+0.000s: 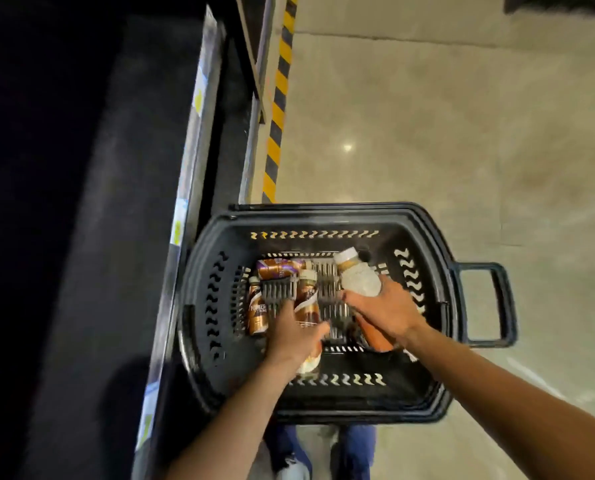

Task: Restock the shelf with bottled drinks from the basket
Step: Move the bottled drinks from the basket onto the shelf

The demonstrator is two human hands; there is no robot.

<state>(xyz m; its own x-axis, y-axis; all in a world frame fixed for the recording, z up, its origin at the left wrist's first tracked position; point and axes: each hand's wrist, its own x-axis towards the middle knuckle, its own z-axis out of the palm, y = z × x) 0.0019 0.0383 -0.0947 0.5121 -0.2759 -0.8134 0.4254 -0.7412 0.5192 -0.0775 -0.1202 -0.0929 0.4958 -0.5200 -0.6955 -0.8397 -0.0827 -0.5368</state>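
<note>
Dark shelf (81, 237) runs along the left. Beside it, the black basket (323, 220) holds loose bottles (256, 311) lying flat. Inside, the left hand (296, 336) curls its fingers round a brown bottle (306, 299); the right hand (388, 308) clamps a pale bottle (358, 280).

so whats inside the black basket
Two brown bottles lie loose; left hand grips a third brown bottle, right hand holds a pale bottle. Orange bottle half hidden under that hand.

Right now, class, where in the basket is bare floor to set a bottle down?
The basket floor is bare between the middle bottle and the pale bottle, and between the left bottle and the middle one. Crowded under the left hand and right hand.
</note>
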